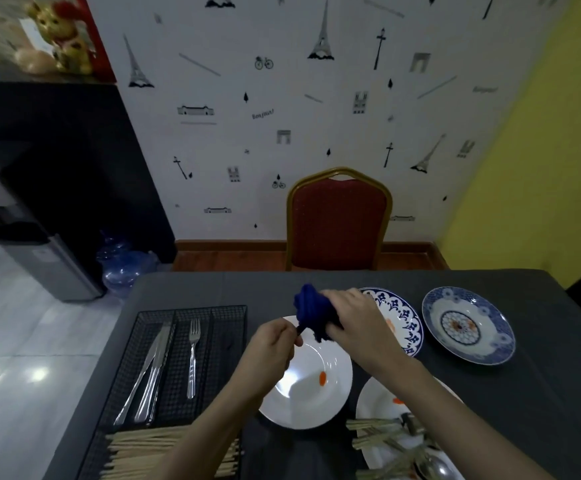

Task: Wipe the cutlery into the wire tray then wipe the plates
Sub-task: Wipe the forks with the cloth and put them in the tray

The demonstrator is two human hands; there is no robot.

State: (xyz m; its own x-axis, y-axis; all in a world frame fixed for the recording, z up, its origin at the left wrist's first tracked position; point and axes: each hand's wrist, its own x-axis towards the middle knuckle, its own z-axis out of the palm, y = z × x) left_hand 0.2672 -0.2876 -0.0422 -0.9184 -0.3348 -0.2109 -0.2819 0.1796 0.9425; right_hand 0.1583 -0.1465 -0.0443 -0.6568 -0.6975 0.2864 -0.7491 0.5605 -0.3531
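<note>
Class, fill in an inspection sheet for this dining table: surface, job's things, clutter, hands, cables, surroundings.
Surface: table under a dark cloth.
Job's things: wire tray holds knives, a fork and chopsticks; white plate with an orange scrap; two patterned plates; near plate piled with unwiped cutlery.
Clutter: nothing seen.
Hands: left hand pinches a dark utensil end; right hand wraps the blue cloth around it, above the white plate.
Cables: nothing seen.
Surroundings: red chair, water bottle, dispenser, papered wall.
</note>
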